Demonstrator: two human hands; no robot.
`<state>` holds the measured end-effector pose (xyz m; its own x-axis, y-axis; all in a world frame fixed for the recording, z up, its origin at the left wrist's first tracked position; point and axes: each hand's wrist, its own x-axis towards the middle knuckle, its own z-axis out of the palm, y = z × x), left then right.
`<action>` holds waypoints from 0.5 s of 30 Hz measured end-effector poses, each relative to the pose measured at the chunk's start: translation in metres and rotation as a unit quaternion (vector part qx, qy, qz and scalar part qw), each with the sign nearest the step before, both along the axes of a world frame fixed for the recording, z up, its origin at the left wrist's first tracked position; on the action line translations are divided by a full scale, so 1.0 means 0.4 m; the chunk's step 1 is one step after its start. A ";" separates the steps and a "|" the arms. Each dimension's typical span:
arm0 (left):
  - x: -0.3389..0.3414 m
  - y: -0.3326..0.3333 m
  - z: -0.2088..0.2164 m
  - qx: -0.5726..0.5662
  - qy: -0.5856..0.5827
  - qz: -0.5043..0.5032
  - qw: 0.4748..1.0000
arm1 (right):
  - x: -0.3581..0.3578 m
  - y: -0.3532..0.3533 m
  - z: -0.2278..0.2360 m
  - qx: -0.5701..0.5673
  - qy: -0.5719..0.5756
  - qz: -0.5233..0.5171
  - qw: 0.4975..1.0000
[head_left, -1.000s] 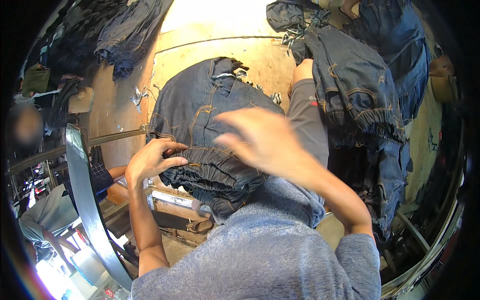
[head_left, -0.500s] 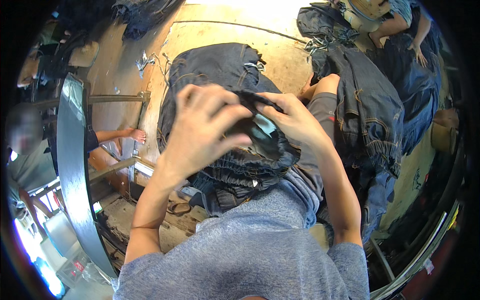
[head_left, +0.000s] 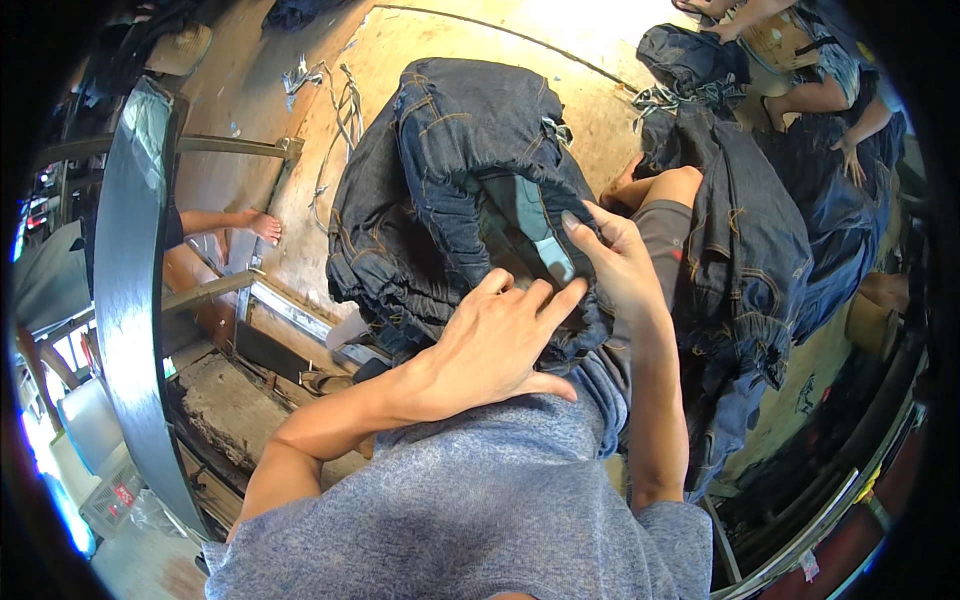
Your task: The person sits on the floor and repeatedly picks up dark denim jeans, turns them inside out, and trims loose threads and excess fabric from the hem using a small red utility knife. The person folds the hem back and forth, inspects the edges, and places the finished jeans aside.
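Observation:
A dark blue denim garment (head_left: 478,120) with orange stitching and a gathered waistband lies over my lap, its waist opening towards me. Inside the opening show a pale blue lining (head_left: 528,208) and a white label (head_left: 556,262). My right hand (head_left: 622,255) pinches the right edge of the waistband, thumb on the inner side. Across the near part of the opening reaches my left hand (head_left: 490,340), fingers spread and thumb apart, its fingertips over the near right rim. More folded denim garments (head_left: 375,255) lie beneath and to the left.
At my right hangs a heap of denim (head_left: 745,225). Another person's hand (head_left: 850,162) rests on denim at the far right. A metal-topped beam (head_left: 142,260) and wooden frame (head_left: 235,147) stand left, near a bare foot (head_left: 264,226). Cloth strips (head_left: 345,110) lie on the wooden floor.
My left hand has moved down and right, towards the near rim. The garment now lies spread with its opening wider, and my right hand has shifted slightly down and right along the waistband.

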<state>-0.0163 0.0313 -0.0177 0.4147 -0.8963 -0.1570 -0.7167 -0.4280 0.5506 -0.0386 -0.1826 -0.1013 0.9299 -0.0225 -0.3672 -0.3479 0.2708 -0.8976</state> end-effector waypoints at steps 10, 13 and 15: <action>-0.019 0.007 -0.014 0.024 -0.012 0.003 1.000 | -0.002 -0.005 0.010 -0.051 0.024 0.019 0.998; -0.017 0.000 -0.004 0.029 -0.003 0.008 1.000 | -0.005 0.003 0.002 -0.020 0.028 0.012 0.999; -0.009 -0.007 0.022 0.032 0.001 0.010 0.999 | 0.009 -0.007 0.011 -0.080 0.003 0.013 0.997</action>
